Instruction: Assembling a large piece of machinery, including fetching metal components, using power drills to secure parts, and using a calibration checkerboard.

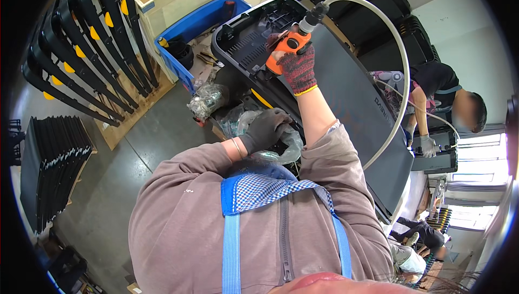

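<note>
My right hand (298,68), in a red-and-black knit glove with a yellow cuff, grips an orange power driver (292,43). A pale hose (399,40) joins the driver's black end and loops off to the right. The driver is above a long dark-grey machine (357,104) that looks like a treadmill, near its black plastic end with vents (254,42). My left hand (265,130), in a dark grey glove, is lower down among clear plastic bags (289,147). Its fingers are curled together, and what they may hold is hidden.
A blue bin (181,26) with pliers (207,58) stands beyond the bags. Black frames with yellow parts (81,50) lean at the far left, above a stack of dark panels (54,164). At right a co-worker (432,94) bends over another unit; more people are farther back.
</note>
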Motion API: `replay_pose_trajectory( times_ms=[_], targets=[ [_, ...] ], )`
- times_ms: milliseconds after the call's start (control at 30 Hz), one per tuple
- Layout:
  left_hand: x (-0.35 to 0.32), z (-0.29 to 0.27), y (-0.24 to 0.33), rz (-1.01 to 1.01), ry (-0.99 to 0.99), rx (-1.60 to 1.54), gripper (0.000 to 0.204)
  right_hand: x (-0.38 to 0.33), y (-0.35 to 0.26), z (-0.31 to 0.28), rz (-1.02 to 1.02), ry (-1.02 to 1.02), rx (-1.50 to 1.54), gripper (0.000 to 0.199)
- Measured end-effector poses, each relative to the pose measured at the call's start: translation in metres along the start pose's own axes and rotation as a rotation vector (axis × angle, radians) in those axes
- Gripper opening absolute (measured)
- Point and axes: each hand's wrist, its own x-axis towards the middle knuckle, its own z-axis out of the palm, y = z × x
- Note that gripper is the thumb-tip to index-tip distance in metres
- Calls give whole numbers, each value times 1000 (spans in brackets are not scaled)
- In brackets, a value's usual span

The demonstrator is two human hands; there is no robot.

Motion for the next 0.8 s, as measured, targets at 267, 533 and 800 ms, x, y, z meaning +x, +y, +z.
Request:
replay_pose_trajectory(
  times_ms=[267, 533, 800],
  targets=[
    [9, 13, 5, 343, 44, 399, 52, -1, 4, 4, 3, -26, 268, 44],
    [9, 17, -4, 384, -77, 545, 62, 9, 7, -1, 52, -59, 186, 38],
    [12, 15, 1, 381, -102, 527, 53, -28, -30, -11, -71, -96, 159, 44]
  ],
)
